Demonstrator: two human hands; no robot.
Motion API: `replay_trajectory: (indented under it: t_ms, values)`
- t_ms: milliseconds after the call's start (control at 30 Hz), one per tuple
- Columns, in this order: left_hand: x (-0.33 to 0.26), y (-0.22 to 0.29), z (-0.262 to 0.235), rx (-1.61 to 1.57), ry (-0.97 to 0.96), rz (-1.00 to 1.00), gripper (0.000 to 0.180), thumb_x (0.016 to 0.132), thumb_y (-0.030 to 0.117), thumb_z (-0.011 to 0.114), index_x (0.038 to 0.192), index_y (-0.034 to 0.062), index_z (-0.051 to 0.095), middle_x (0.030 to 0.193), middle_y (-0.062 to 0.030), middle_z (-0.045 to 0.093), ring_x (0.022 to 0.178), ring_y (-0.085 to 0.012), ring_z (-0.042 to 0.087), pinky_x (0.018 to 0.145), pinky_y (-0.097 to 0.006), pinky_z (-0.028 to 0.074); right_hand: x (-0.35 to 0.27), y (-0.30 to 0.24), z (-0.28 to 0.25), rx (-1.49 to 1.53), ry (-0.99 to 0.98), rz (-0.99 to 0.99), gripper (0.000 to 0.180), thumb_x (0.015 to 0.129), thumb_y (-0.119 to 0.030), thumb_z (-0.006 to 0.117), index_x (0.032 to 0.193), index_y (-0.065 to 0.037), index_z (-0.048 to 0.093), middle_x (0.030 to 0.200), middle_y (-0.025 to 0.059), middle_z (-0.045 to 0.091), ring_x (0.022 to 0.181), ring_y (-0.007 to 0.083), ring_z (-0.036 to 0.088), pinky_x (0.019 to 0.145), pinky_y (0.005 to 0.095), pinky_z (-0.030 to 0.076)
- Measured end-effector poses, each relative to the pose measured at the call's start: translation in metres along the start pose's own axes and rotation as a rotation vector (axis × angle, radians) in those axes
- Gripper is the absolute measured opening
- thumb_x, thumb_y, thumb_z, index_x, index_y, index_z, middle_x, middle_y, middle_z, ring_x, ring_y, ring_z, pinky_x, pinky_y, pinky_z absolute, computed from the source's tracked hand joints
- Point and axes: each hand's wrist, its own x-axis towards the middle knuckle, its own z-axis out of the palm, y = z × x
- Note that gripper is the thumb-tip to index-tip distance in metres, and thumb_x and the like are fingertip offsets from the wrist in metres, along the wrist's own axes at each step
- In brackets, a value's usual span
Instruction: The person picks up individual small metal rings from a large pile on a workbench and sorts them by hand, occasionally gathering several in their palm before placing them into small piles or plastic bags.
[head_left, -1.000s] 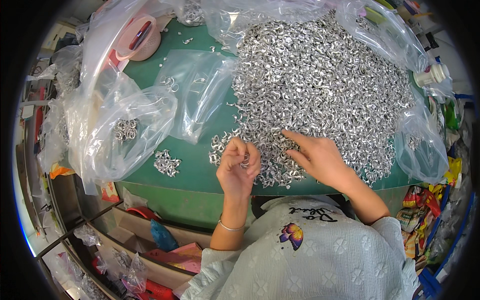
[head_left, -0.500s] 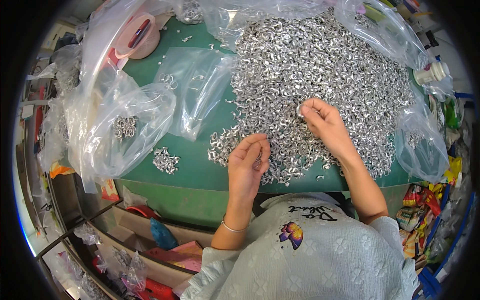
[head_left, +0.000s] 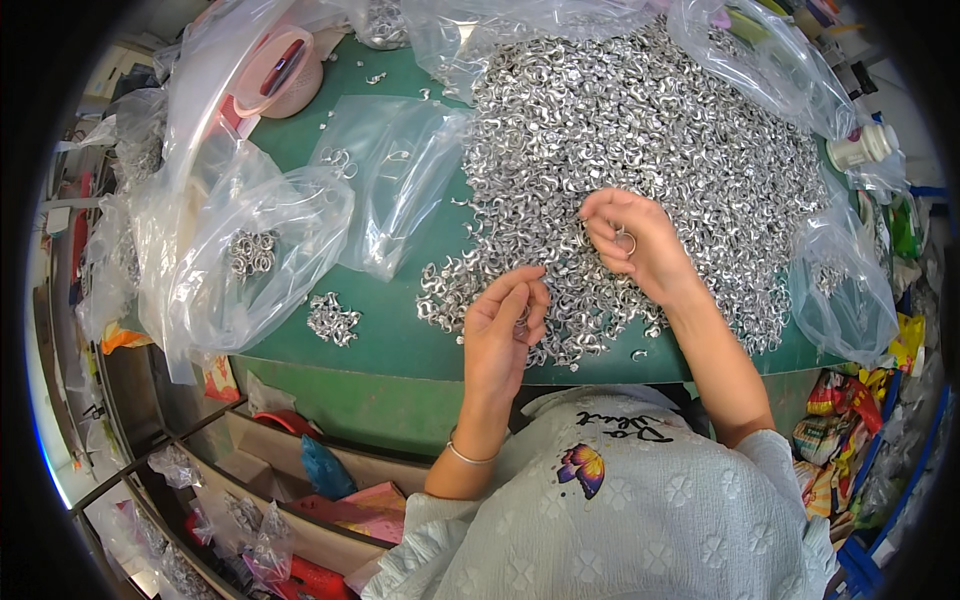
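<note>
A wide heap of small curved silver metal pieces point(head_left: 640, 120) covers much of the green table. Over its near left edge, my left hand point(head_left: 505, 325) is closed, its thumb bent toward curled fingers. Something small and shiny shows inside, too hidden to name. My right hand point(head_left: 645, 245) is above the middle of the heap, palm turned inward and fingers curled. A thin silver ring point(head_left: 625, 240) shows in the curl of those fingers. Left of the heap lies a small separate pile of silver pieces point(head_left: 332, 320).
Clear plastic bags point(head_left: 250, 290) lie at the left, one with silver rings point(head_left: 252, 253) in it. A flat bag point(head_left: 395, 190) is beside the heap. A pink basket point(head_left: 285, 85) stands at the back left, a white bottle point(head_left: 862, 147) at the far right. Drawers point(head_left: 290, 480) sit below the table.
My right hand has turned and its fingers have loosened, so that the ring shows lower in its curl. My left hand has shifted slightly right and stays closed.
</note>
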Motion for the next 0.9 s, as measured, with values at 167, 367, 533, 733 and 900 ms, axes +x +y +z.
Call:
replay_trajectory:
  t_ms: [167,367,533,733,900]
  values:
    - [-0.002,-0.001,0.002,0.004,0.012,-0.002,0.022,0.088,0.006,0.048,0.107,-0.0047,0.055,0.078,-0.0051,0.052,0.059,-0.007,0.04,0.047,-0.018,0.032,0.018,0.035,0.022,-1.111,0.356,-0.59,0.013,0.074,-0.016,0.067,0.08,-0.006,0.062,0.065,0.0062,0.06,0.05,0.021,0.055,0.047,0.0307,0.042]
    - [-0.003,-0.002,0.002,-0.001,0.035,-0.01,0.02,0.089,0.005,0.046,0.104,-0.0033,0.056,0.077,-0.0037,0.052,0.059,-0.0062,0.039,0.047,-0.018,0.032,0.02,0.044,0.029,-1.217,0.429,-0.751,0.009,0.073,-0.012,0.065,0.074,-0.006,0.059,0.068,0.0087,0.061,0.049,0.0245,0.057,0.041,0.0327,0.042]
    - [-0.004,-0.002,0.001,-0.029,0.032,-0.012,0.019,0.088,0.005,0.046,0.103,-0.0032,0.056,0.076,-0.0035,0.052,0.059,-0.0062,0.04,0.047,-0.018,0.032,0.017,0.037,0.023,-1.113,0.461,-0.723,0.006,0.072,-0.008,0.063,0.072,-0.005,0.058,0.058,0.0064,0.055,0.042,0.0205,0.052,0.039,0.0303,0.039]
    - [-0.005,-0.003,-0.001,-0.02,0.018,-0.024,0.021,0.089,0.006,0.045,0.106,-0.0022,0.056,0.079,-0.0038,0.053,0.062,-0.0064,0.042,0.05,-0.019,0.036,0.001,0.022,0.004,-0.283,0.232,-0.257,0.007,0.078,-0.01,0.063,0.077,-0.003,0.061,0.051,-0.0087,0.04,0.043,0.001,0.032,0.039,0.0196,0.024]
    - [-0.005,-0.003,0.013,-0.034,0.019,-0.082,0.028,0.09,0.011,0.046,0.115,-0.0023,0.051,0.098,-0.0105,0.06,0.083,-0.014,0.057,0.07,-0.026,0.049,-0.02,0.007,0.002,0.148,0.043,0.112,0.003,0.081,-0.007,0.059,0.082,-0.004,0.058,0.053,-0.0097,0.039,0.044,-0.0003,0.029,0.04,0.0173,0.02]
